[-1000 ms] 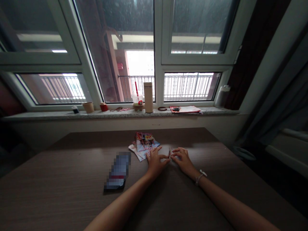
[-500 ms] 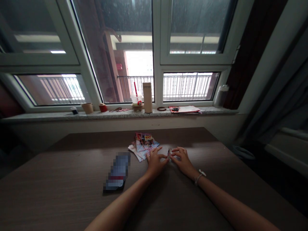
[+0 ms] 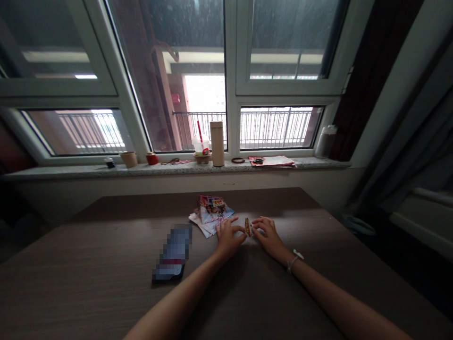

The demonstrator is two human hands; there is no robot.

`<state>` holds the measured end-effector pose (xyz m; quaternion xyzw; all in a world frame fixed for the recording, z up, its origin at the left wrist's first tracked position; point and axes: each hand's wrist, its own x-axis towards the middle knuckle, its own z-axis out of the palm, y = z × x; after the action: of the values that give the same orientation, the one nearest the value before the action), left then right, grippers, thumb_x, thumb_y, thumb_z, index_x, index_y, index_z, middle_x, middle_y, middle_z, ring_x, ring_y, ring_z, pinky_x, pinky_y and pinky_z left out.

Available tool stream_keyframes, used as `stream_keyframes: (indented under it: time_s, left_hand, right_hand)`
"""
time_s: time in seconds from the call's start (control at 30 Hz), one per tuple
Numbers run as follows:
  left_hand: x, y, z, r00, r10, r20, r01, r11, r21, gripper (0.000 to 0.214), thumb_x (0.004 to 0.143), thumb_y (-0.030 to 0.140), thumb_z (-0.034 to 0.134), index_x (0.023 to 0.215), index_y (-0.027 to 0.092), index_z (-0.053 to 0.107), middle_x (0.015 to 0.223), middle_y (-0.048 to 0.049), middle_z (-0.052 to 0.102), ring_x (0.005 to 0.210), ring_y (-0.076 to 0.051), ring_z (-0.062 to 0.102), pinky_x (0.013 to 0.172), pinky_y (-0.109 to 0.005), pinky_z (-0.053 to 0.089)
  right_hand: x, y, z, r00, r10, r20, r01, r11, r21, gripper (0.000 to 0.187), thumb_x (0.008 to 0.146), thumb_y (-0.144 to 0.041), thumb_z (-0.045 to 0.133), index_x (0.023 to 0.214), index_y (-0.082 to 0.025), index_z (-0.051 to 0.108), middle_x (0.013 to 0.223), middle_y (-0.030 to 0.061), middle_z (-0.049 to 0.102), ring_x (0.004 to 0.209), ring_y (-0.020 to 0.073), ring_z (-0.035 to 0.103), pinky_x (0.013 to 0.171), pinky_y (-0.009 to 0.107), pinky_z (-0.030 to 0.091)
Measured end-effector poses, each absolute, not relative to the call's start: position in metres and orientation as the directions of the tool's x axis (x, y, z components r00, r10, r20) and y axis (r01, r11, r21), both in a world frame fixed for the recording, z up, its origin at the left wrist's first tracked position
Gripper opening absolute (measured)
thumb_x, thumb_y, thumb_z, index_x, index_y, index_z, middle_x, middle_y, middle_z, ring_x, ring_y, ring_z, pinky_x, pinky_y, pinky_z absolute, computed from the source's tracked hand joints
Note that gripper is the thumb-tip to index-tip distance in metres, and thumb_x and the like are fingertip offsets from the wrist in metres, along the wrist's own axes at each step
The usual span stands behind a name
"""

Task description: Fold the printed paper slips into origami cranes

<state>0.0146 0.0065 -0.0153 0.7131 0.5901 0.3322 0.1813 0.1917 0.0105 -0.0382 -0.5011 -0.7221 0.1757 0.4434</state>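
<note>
Between my two hands stands a small colourful folded piece [image 3: 248,227], orange inside with a pale edge. Its exact kind is too small to tell. Thumb and forefinger of my left hand [image 3: 229,238] pinch it from the left, the other fingers raised. From the right, my right hand [image 3: 269,237] holds it with thumb and fingertips; a light bracelet [image 3: 293,259] circles that wrist. Just beyond my left hand, several printed paper packets [image 3: 211,212] lie in a loose, overlapping pile.
A phone [image 3: 172,252] with a blurred screen lies on the brown table [image 3: 88,264], left of my left forearm. Along the windowsill [image 3: 170,169] stand a beige flask [image 3: 217,144], a plastic cup with a red straw [image 3: 200,145], a paper cup [image 3: 129,159] and scissors [image 3: 257,161].
The small piece has turned and spread between my fingertips, showing more of its orange inside. Both hands stay nearly in place, and the pile and phone have not moved.
</note>
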Motion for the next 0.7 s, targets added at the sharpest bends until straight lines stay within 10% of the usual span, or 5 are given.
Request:
stream_keyframes:
  time_s: [0.7]
  left_hand:
    - [0.0115,0.0075,-0.0114,0.092,0.959,0.268,0.688,-0.256,0.679,0.007,0.076,0.028,0.073,0.082,0.028,0.077,0.133,-0.0027,0.06,0.128,-0.029,0.045,0.114,-0.056,0.018]
  right_hand:
    - [0.1924,0.0101,-0.0374,-0.115,0.897,0.428,0.579,0.41,-0.704,0.015,0.087,-0.034,0.056,0.082,-0.025,0.068,0.112,0.0044,0.063,0.119,0.0246,0.043,0.109,0.046,0.03]
